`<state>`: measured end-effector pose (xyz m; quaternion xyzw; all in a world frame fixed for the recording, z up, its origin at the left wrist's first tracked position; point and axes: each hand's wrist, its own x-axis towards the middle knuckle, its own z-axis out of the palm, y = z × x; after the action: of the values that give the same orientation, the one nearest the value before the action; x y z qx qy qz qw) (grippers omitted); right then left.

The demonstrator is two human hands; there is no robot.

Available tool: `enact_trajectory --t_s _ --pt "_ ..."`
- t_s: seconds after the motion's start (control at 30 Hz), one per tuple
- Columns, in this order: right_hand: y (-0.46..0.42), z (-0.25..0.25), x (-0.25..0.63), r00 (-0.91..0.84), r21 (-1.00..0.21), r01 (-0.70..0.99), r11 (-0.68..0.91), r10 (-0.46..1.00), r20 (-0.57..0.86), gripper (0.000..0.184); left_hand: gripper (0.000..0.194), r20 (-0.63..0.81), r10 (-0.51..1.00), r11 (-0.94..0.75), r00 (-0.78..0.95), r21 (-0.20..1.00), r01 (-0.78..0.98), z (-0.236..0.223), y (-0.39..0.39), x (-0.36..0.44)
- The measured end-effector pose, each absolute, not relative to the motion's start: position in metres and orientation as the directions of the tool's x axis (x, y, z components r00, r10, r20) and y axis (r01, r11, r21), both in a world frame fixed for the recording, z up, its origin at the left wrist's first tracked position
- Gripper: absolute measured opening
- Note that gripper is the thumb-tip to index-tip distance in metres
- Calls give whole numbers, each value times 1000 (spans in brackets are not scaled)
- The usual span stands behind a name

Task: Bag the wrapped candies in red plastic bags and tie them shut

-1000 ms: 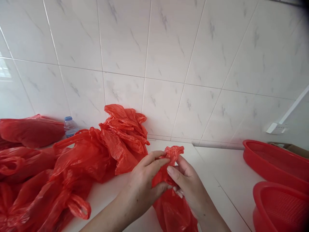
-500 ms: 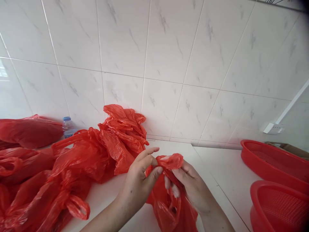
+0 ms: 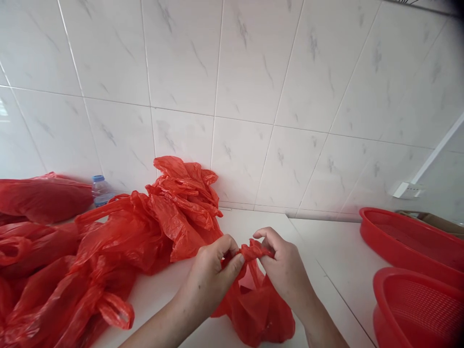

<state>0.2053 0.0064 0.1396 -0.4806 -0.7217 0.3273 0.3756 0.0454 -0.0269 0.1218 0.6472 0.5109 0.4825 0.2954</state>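
Observation:
A red plastic bag (image 3: 263, 309) hangs between my hands at the lower middle, its body resting at or just above the white table. My left hand (image 3: 215, 270) pinches one side of the bag's twisted top between thumb and forefinger. On the other side, my right hand (image 3: 282, 263) grips the twisted handles, with its forefinger raised and bent. Between the two hands the plastic is bunched into a short twisted strip. What the bag holds, if anything, cannot be made out.
Loose red plastic bags (image 3: 184, 203) are heaped against the tiled wall, and several more red bags (image 3: 47, 285) cover the left side. A clear bottle (image 3: 101, 191) with a blue cap stands behind them. Two red mesh baskets (image 3: 384, 229) sit at right on the white table (image 3: 333, 246).
The bag's handles have gone from a loose loop over my right fingers to a tight twist. My right hand has turned and closed on it; my left fingers have curled in.

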Motion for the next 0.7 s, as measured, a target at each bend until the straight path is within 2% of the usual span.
enact_trajectory --t_s 0.13,0.23,0.37,0.47,0.57,0.63,0.7 --pt "1 145 206 -399 -919 317 234 912 95 30 18 423 906 -360 6 763 537 113 -25 43" --pt "-3 148 208 -461 -959 236 156 887 32 45 16 534 845 -417 28 625 660 108 -24 42" --pt "0 147 211 -528 -981 120 154 846 69 33 18 637 766 -490 89 488 722 109 -23 43" --pt "8 144 212 -439 -986 69 152 892 107 27 18 712 683 -603 165 421 677 118 -28 44" --pt "26 134 215 -323 -990 37 134 939 115 21 20 760 569 -730 314 291 618 130 -37 45" --pt "43 120 220 -232 -986 78 146 965 125 23 22 731 515 -795 448 212 569 136 -44 46" --pt "64 99 225 -124 -963 216 162 983 138 23 20 665 456 -862 591 163 481 137 -49 49"
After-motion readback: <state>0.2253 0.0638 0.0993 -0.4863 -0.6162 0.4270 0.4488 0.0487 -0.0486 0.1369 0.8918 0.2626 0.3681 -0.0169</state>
